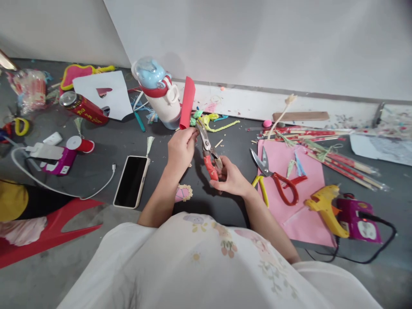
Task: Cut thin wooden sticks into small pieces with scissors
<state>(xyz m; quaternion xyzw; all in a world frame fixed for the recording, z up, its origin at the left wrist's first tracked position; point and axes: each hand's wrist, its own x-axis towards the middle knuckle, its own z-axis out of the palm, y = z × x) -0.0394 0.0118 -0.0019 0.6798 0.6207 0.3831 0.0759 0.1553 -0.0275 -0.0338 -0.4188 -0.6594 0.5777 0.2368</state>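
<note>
My left hand (180,149) pinches the lower end of a folded red paper strip (187,103) and holds it upright over the dark floor. My right hand (230,177) grips the red handles of a pair of scissors (208,151). The metal blades point up and left, toward the bottom of the strip, close to my left fingers. A small pink paper piece (183,193) lies under my left forearm.
A phone (131,181) lies left of my left arm, and a white and blue bottle (159,92) stands behind the strip. To the right, a pink sheet (298,193) carries red-handled shears (277,178); a yellow glue gun (326,208) and sticks (331,156) lie nearby. A red can (83,109) is at left.
</note>
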